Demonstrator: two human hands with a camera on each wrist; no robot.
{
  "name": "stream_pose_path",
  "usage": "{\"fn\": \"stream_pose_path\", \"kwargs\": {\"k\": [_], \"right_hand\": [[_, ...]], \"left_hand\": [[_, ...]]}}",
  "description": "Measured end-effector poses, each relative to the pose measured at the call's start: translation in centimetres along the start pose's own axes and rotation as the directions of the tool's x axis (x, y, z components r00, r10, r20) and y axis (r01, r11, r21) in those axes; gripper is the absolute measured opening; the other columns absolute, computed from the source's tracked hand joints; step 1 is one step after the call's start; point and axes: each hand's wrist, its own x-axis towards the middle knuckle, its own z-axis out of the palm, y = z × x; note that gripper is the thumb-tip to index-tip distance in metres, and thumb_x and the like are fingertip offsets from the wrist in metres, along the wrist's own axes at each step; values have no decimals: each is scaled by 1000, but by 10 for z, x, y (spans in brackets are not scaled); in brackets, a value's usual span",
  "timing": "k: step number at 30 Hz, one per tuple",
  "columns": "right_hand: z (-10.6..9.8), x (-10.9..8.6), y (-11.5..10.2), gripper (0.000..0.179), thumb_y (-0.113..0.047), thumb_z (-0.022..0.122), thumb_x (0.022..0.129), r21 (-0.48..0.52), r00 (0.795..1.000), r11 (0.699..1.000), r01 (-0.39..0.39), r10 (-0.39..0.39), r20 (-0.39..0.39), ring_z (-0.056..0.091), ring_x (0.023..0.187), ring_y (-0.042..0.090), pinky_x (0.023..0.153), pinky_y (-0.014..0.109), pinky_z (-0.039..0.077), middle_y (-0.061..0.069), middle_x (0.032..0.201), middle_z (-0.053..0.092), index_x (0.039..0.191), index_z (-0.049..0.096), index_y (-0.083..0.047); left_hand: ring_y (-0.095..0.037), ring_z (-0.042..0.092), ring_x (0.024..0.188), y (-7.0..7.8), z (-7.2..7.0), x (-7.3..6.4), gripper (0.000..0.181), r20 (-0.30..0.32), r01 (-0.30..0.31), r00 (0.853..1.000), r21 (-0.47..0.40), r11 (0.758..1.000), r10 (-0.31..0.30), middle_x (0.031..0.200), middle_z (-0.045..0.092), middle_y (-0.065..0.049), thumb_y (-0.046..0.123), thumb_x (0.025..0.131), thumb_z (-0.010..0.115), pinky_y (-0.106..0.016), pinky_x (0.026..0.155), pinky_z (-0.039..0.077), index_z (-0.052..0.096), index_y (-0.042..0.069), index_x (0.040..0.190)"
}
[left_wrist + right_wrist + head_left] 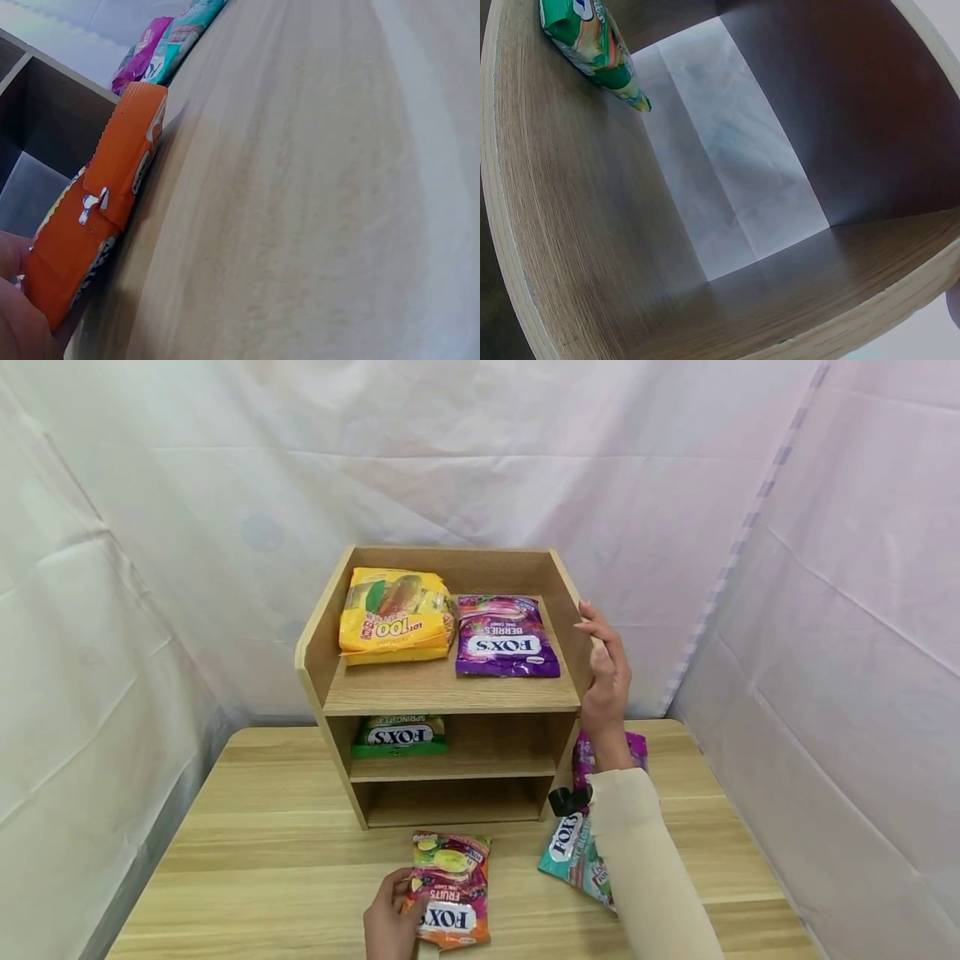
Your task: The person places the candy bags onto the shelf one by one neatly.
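Head view, Fruits bag (pixel 453 881), held in left hand (pixel 392 917)

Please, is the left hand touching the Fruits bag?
Touching. The head view shows the left hand gripping the Fruits bag, thumb across its front.

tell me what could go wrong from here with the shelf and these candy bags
The fruits bag could droop or slip if lifted, since the left hand grips it by one side. The right hand is on one side of the shelf, so a hard push might shift it. The right sleeve overlaps the mint bag in the head view; it might drag that bag.
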Motion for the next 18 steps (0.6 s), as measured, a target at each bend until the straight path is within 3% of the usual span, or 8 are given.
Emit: {"fn": "stream_pose_path", "kwargs": {"k": [9, 18], "right_hand": [[1, -1, 3, 38, -14, 31, 92, 13, 1000, 1000, 11, -11, -8, 32, 137, 30, 113, 45, 19, 30, 137, 43, 110, 50, 14], [1, -1, 1, 37, -12, 31, 92, 10, 1000, 1000, 2, -2, -7, 32, 137, 30, 112, 45, 20, 31, 137, 43, 110, 49, 15]], "left_hand": [[-26, 66, 89, -2, 1, -6, 49, 64, -8, 998, -173, 985, 20, 102, 63, -17, -9, 76, 74, -28, 64, 56, 55, -7, 122], [-24, 65, 91, 13, 3, -14, 51, 140, 38, 990, -293, 955, 3, 106, 62, -16, 1, 78, 77, -30, 68, 56, 54, -5, 124]]}}
